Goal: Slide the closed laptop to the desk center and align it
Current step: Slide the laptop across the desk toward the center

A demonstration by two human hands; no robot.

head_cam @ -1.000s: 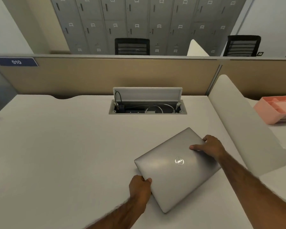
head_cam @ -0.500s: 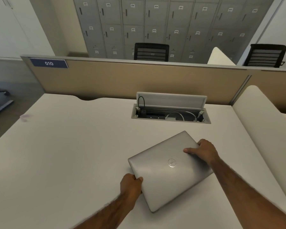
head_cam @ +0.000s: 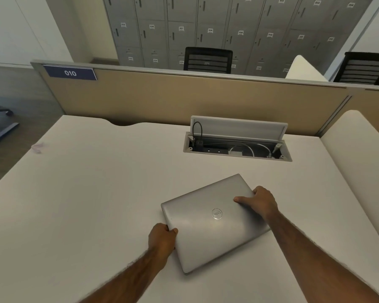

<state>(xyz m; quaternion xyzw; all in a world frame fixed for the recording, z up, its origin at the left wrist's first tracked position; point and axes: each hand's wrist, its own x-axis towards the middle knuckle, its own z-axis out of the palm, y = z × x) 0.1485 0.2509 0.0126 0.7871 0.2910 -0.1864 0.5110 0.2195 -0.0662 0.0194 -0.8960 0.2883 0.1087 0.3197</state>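
Closed silver laptop (head_cam: 212, 221) flat on the white desk (head_cam: 85, 193), skewed, corners pointing diagonal, sitting right of middle and in front of the open cable box (head_cam: 236, 147). My left hand (head_cam: 162, 239) grips its near-left edge, thumb on the lid. My right hand (head_cam: 259, 201) clamps the far-right edge, thumb on top, fingers curled over the side
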